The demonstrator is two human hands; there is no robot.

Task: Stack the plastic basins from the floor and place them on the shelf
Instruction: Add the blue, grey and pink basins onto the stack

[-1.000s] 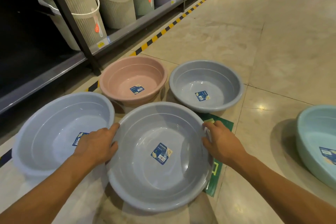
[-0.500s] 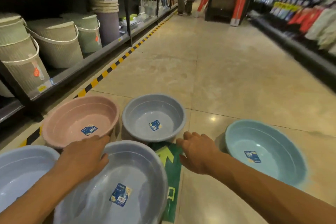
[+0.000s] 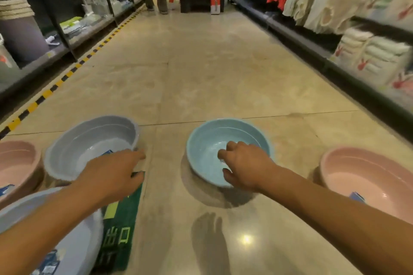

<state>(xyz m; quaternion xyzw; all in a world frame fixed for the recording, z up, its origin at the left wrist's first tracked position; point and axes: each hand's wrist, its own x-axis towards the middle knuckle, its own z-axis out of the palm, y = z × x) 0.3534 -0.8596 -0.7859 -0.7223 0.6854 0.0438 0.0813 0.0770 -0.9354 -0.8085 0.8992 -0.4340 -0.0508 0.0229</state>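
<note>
Pale basin (image 3: pixel 73 250) sits on the floor (image 3: pixel 201 73) at 7 o'clock. Left hand (image 3: pixel 109 174), fingers released and straight, reaches over the near rim of the grey basin (image 3: pixel 89 143) at 9 o'clock. Right hand (image 3: pixel 243 165), fingers loosely bent and grasping nothing, is over the teal basin (image 3: pixel 205 147) at centre. Pink basin (image 3: pixel 368 176) sits at 3 o'clock.

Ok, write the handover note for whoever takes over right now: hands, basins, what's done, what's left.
Left hand: open, holding nothing, above the near rim of the grey basin.
Right hand: fingers loosely curled over the teal basin, no grip visible.
Basins: five in view, all separate on the floor: pink basin far left, grey, pale blue basin nearest, teal, second pink basin on the right.
Done: nothing stacked or shelved.
Left: nest the basins, then lift the stack onto the shelf.
</note>
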